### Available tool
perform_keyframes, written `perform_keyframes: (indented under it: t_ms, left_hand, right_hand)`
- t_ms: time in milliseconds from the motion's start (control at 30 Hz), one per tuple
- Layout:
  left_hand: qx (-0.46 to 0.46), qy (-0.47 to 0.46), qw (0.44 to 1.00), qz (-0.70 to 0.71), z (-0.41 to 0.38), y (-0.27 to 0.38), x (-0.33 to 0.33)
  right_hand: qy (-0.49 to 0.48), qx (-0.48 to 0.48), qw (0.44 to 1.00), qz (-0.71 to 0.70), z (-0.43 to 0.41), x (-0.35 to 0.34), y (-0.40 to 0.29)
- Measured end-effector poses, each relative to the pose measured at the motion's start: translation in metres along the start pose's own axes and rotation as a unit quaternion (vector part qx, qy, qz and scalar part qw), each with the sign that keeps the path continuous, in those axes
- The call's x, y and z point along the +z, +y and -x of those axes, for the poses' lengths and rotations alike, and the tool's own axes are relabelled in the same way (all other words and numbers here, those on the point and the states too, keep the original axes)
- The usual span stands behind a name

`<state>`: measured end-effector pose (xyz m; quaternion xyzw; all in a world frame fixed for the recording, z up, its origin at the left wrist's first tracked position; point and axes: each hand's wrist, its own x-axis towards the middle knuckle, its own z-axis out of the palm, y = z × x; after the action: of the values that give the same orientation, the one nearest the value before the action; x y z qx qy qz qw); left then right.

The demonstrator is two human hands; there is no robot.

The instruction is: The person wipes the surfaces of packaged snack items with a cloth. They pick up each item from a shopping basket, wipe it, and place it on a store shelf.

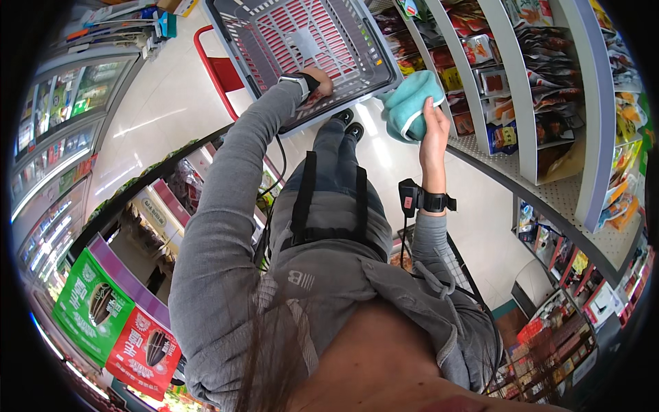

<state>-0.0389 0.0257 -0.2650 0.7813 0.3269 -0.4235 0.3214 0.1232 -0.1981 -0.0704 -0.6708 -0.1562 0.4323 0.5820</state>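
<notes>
My left hand [323,82] reaches inside a grey plastic shopping basket [382,85] with slotted walls and bottom. It is near the basket's front inner wall. Its fingers are turned away and hidden, so what they hold or touch cannot be made out. Something red and patterned shows below that wrist, too little of it to name. Right of the basket, my right hand [436,126] grips a folded teal cloth [409,105] with white edging. The thumb lies over the cloth, which is close to the basket's right corner.
A red metal-framed piece [224,74] stands by the basket's left side, and red shows through its bottom. Shelves of packaged snacks [497,92] rise close on the right. Glass-door coolers [77,103] line the far left. A shelf with hanging green packaging [92,306] is at my left. Cables hang from both wrists.
</notes>
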Motion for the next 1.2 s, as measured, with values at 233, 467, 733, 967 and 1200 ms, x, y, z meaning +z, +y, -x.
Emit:
perform_keyframes:
  t_ms: [233, 467, 733, 967, 1200]
  left_hand:
    - [0.114, -0.054, 0.991, -0.05, 0.026, 0.003, -0.025]
    - [0.261, 0.279, 0.9, 0.21, 0.123, 0.023, -0.076]
    - [0.342, 0.351, 0.661, 0.569, 0.232, 0.112, -0.066]
    - [0.379, 0.268, 0.49, 0.738, 0.268, 0.171, -0.062]
    - [0.498, 0.155, 0.405, 0.751, 0.287, 0.188, -0.06]
  right_hand:
    - [0.003, -0.005, 0.999, -0.051, 0.009, -0.01, -0.003]
    - [0.028, -0.034, 0.992, -0.118, 0.021, -0.012, -0.025]
    - [-0.047, -0.106, 0.963, -0.244, 0.039, 0.006, -0.055]
    - [-0.189, -0.294, 0.909, 0.226, 0.061, 0.031, -0.051]
    - [-0.222, -0.44, 0.785, 0.376, 0.054, 0.014, -0.051]
